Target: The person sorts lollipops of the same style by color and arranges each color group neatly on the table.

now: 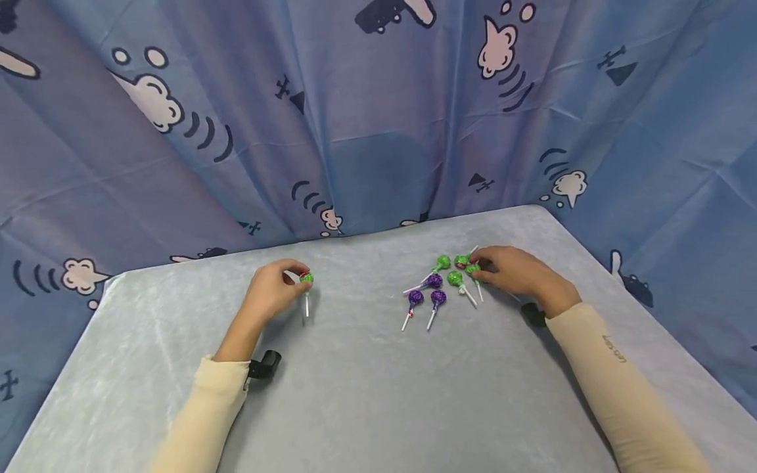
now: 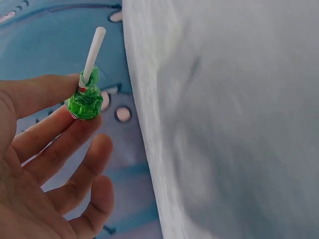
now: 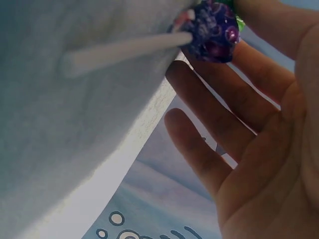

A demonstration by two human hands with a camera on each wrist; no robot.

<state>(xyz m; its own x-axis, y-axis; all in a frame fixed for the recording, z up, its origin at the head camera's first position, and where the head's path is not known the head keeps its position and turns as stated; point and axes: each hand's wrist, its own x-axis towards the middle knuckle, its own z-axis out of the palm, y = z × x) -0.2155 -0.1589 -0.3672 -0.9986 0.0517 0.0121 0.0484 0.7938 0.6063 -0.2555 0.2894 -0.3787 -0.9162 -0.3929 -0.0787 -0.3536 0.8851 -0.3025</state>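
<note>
My left hand [image 1: 275, 287] pinches a green lollipop [image 2: 84, 103] by its wrapped head, between thumb and fingertips. In the head view its white stick points down over the table; the ring and little fingers curl loosely. At the right, my right hand [image 1: 511, 269] reaches into a group of lollipops, thumb and index finger around the head of a green lollipop [image 1: 472, 269]. The right wrist view shows a purple lollipop [image 3: 214, 35] in front of those fingertips, hiding most of the green one. Beside the hand lie another green lollipop [image 1: 455, 278] and a purple lollipop [image 1: 438, 297].
More lollipops lie left of the right hand, among them a green lollipop [image 1: 443, 262] and purple lollipops [image 1: 416, 297]. A white cloth covers the table [image 1: 378, 394]. Behind it hangs a blue patterned curtain [image 1: 378, 118]. Each wrist wears a small black camera [image 1: 266, 364].
</note>
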